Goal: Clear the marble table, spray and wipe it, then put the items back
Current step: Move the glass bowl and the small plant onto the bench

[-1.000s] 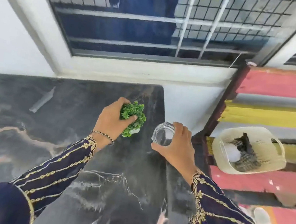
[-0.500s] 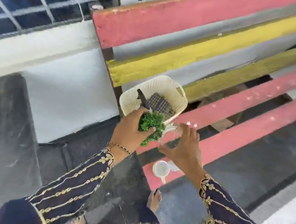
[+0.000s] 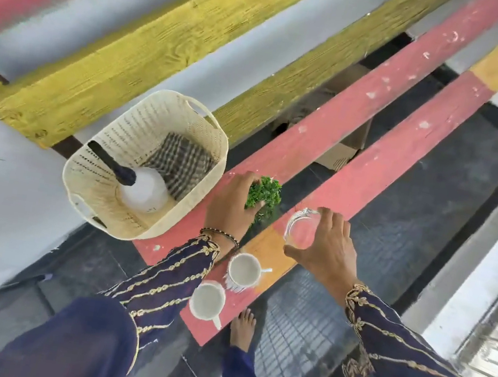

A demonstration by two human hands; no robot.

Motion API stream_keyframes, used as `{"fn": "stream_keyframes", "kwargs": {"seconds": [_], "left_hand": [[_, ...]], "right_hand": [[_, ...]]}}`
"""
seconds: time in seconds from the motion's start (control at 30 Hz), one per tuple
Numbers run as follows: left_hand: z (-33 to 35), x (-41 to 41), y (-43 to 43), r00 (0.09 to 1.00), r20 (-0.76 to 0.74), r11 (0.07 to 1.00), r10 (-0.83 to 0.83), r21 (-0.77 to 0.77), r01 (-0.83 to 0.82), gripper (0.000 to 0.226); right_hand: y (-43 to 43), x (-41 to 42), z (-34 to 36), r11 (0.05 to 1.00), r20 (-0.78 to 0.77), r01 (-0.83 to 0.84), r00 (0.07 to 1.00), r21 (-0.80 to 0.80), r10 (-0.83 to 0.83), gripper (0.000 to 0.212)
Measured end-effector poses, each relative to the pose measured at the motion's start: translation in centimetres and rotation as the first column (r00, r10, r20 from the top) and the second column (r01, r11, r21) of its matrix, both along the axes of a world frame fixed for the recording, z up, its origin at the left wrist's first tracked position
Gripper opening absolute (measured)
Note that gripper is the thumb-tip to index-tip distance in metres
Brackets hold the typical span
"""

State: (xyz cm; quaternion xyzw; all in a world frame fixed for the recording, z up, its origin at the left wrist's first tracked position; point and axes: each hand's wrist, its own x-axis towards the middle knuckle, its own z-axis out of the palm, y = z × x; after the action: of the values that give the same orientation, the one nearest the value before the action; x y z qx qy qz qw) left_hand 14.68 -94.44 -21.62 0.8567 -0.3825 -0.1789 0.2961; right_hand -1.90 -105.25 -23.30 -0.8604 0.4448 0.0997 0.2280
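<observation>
My left hand [image 3: 232, 205] grips a small green potted plant [image 3: 264, 195] just over the pink slat of a painted wooden bench [image 3: 352, 107]. My right hand [image 3: 326, 249] holds a clear glass [image 3: 300, 229] from above, low over the bench's outer slat where it turns orange. Two white mugs [image 3: 244, 270] [image 3: 207, 300] stand on that slat nearer to me. A cream plastic basket [image 3: 102, 197] sits on the bench to the left, with a white spray bottle [image 3: 143, 189] and a checked cloth [image 3: 179, 164] inside. The marble table is out of view.
The bench has pink and yellow slats with gaps showing the dark floor [image 3: 420, 189] below. A cardboard box [image 3: 337, 156] lies under the bench. My bare foot [image 3: 243, 327] stands beside the bench end. A white ledge [image 3: 475, 256] runs on the right.
The view swung from the marble table to the bench. Both hands carried the plant and the glass across and lowered them toward the bench slats beside the basket and mugs.
</observation>
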Motion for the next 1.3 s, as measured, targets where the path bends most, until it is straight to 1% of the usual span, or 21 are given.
{"fn": "stream_keyframes", "kwargs": {"seconds": [0.17,0.37,0.47,0.6,0.67,0.77,0.87,1.0,1.13,1.2,1.3], "left_hand": [[-2.7,1.5,-3.3,0.999,0.049,1.000,-0.004,0.000,0.004,0.040],[-4.4,2.8,-5.0,0.999,0.051,0.999,0.020,0.024,-0.021,0.037],[-4.9,3.5,-5.6,0.999,0.053,1.000,0.012,0.017,-0.013,0.036],[-5.1,4.2,-6.3,0.999,0.041,1.000,0.015,-0.010,-0.015,0.035],[-5.0,4.3,-6.5,0.998,0.060,1.000,0.023,0.019,-0.025,0.038],[-5.0,4.2,-6.3,0.997,0.080,0.998,-0.003,0.069,-0.002,0.049],[-4.4,4.1,-6.2,0.996,0.088,0.989,-0.031,0.144,0.018,0.060],[-2.8,4.4,-6.1,0.995,0.075,0.973,-0.068,0.224,0.050,0.069],[-0.7,5.0,-5.4,0.994,0.084,0.960,-0.072,0.278,0.046,0.077],[0.4,5.2,-4.8,0.995,0.081,0.960,-0.054,0.279,0.030,0.077],[2.3,4.9,-3.3,0.995,0.075,0.968,-0.067,0.247,0.047,0.068]], "right_hand": [[-1.9,0.9,-2.9,1.000,-0.020,-0.027,0.999,0.013,0.027,0.111],[-2.6,1.7,-4.8,0.998,-0.029,-0.061,0.998,0.027,0.062,0.113],[-3.1,1.9,-5.3,0.995,-0.052,-0.098,0.994,0.010,0.098,0.113],[-3.5,1.9,-5.7,0.990,-0.088,-0.140,0.986,0.004,0.140,0.119],[-3.6,1.9,-5.7,0.989,-0.107,-0.149,0.983,0.005,0.149,0.121],[-3.5,2.3,-5.5,0.988,-0.133,-0.152,0.979,0.020,0.154,0.121],[-3.5,2.9,-4.8,0.985,-0.102,-0.169,0.981,-0.014,0.167,0.113],[-3.7,4.5,-3.0,0.981,0.012,-0.181,0.983,-0.073,0.182,0.096],[-3.6,6.6,-0.6,0.971,0.116,-0.196,0.970,-0.133,0.212,0.080],[-3.3,7.6,0.5,0.967,0.162,-0.211,0.959,-0.145,0.233,0.072],[-2.4,9.3,1.9,0.957,0.200,-0.246,0.941,-0.152,0.273,0.062]]}}
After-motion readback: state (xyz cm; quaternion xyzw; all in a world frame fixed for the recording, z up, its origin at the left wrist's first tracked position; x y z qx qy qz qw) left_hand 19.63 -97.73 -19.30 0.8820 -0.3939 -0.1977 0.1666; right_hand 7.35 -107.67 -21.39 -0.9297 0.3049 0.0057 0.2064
